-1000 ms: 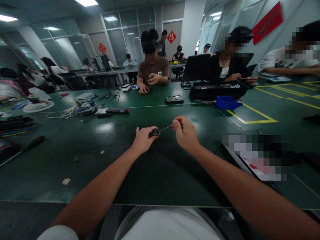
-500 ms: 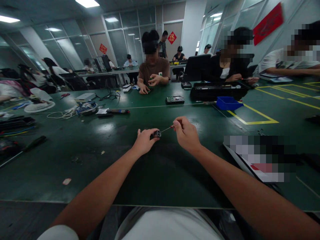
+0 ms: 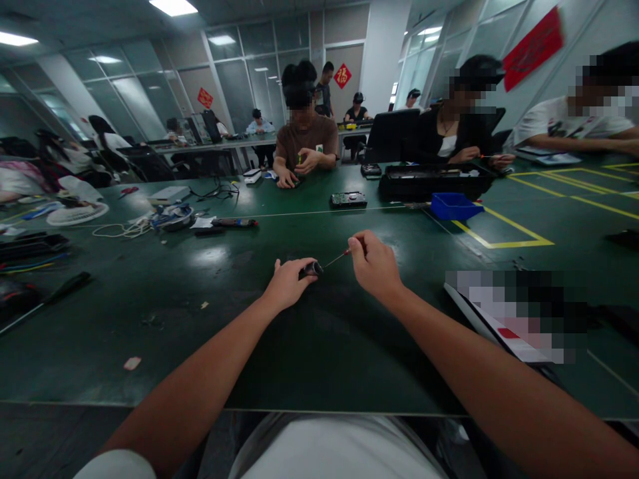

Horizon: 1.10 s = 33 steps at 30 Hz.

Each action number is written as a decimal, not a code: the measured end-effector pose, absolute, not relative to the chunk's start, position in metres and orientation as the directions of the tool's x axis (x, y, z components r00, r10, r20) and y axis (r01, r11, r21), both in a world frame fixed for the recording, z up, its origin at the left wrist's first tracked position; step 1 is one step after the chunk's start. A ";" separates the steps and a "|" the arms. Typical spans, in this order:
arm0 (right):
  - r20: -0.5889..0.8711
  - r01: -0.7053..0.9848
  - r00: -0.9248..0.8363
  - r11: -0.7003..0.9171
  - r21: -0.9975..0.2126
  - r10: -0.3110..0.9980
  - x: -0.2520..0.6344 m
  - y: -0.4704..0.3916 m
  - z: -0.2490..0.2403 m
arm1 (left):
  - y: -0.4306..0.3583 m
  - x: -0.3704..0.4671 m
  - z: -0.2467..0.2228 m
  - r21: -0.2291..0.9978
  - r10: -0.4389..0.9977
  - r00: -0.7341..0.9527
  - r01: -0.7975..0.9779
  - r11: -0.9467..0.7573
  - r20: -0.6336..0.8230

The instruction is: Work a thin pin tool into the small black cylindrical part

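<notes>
My left hand (image 3: pixel 288 282) is wrapped round a small dark cylinder (image 3: pixel 310 269), its round end turned to the right, just over the green table (image 3: pixel 329 372). In my right hand (image 3: pixel 375 265) is a thin screwdriver (image 3: pixel 339 258) with a red part near the fingers, pinched between thumb and fingers. Its metal shaft slants down to the left, and the tip is at or very near the cylinder's end; whether they touch I cannot tell. Most of the cylinder's body is hidden by my left fingers.
Beyond my hands lie a circuit-board device (image 3: pixel 348 199), a blue bin (image 3: pixel 455 206) and a long black tray (image 3: pixel 434 181). Cables (image 3: pixel 172 216) and dark tools (image 3: pixel 234 223) are at the left, papers (image 3: pixel 524 342) at the right. Several people sit around, one straight across (image 3: pixel 307 140).
The cylinder's end has tilted a little, showing less of its face. My right hand and the screwdriver have shifted slightly right, the shaft at a somewhat steeper slant.
</notes>
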State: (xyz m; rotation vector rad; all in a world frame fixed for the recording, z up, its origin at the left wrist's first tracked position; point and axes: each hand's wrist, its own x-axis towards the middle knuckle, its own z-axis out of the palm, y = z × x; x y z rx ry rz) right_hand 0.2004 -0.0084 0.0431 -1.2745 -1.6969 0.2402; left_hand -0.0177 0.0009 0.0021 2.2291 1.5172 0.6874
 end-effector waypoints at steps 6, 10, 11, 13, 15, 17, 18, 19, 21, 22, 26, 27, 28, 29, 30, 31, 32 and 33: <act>0.547 0.656 0.020 0.402 -0.639 0.837 0.201 -0.007 0.044 | 0.001 -0.017 0.006 0.604 0.925 0.254 0.703 -0.377 0.281; 0.556 0.651 0.030 0.406 -0.642 0.831 0.202 -0.007 0.044 | 0.003 -0.016 0.007 0.755 0.940 0.114 0.568 -0.327 0.321; 0.556 0.652 0.030 0.406 -0.641 0.830 0.202 -0.007 0.044 | 0.005 -0.016 0.007 0.802 0.945 0.089 0.508 -0.315 0.315; 0.559 0.651 0.025 0.411 -0.638 0.829 0.202 -0.007 0.044 | 0.007 -0.017 0.008 0.884 0.958 0.061 0.373 -0.282 0.280; 0.564 0.647 0.023 0.418 -0.638 0.826 0.203 -0.007 0.043 | 0.006 -0.017 0.010 0.935 0.976 0.044 0.280 -0.219 0.215; 0.568 0.646 0.024 0.421 -0.637 0.823 0.203 -0.007 0.043 | 0.003 -0.017 0.014 0.939 0.987 0.037 0.304 -0.161 0.158; 0.568 0.646 0.024 0.421 -0.637 0.822 0.203 -0.007 0.043 | 0.001 -0.017 0.016 0.916 0.987 0.044 0.368 -0.160 0.155; 0.568 0.646 0.022 0.422 -0.637 0.823 0.203 -0.007 0.043 | -0.002 -0.017 0.018 0.872 0.983 0.065 0.454 -0.182 0.172; 0.566 0.646 0.017 0.423 -0.635 0.824 0.203 -0.007 0.043 | -0.007 -0.016 0.021 0.734 0.962 0.160 0.622 -0.273 0.222; 0.566 0.648 0.016 0.423 -0.634 0.824 0.203 -0.007 0.043 | -0.009 -0.015 0.022 0.659 0.946 0.223 0.680 -0.323 0.233; 0.570 0.649 0.007 0.430 -0.628 0.822 0.202 -0.007 0.042 | -0.014 -0.011 0.018 0.461 0.893 0.425 0.770 -0.441 0.145; 0.568 0.648 0.003 0.431 -0.628 0.823 0.202 -0.007 0.042 | -0.014 -0.010 0.016 0.421 0.885 0.451 0.785 -0.454 0.115; 0.566 0.647 0.001 0.431 -0.629 0.824 0.202 -0.007 0.042 | -0.014 -0.010 0.015 0.382 0.878 0.470 0.799 -0.465 0.088; 0.565 0.647 -0.001 0.431 -0.629 0.825 0.202 -0.007 0.042 | -0.014 -0.010 0.014 0.348 0.873 0.484 0.809 -0.475 0.065; 0.565 0.647 -0.003 0.433 -0.628 0.825 0.202 -0.007 0.042 | -0.013 -0.010 0.014 0.323 0.868 0.494 0.815 -0.481 0.045; 0.566 0.646 -0.006 0.435 -0.627 0.824 0.202 -0.007 0.042 | -0.013 -0.010 0.014 0.308 0.865 0.502 0.818 -0.485 0.030; 0.568 0.645 -0.009 0.439 -0.626 0.823 0.201 -0.007 0.041 | -0.013 -0.010 0.014 0.301 0.863 0.505 0.820 -0.486 0.018; 0.569 0.643 -0.013 0.442 -0.626 0.823 0.201 -0.007 0.041 | -0.013 -0.011 0.015 0.302 0.863 0.505 0.821 -0.484 0.008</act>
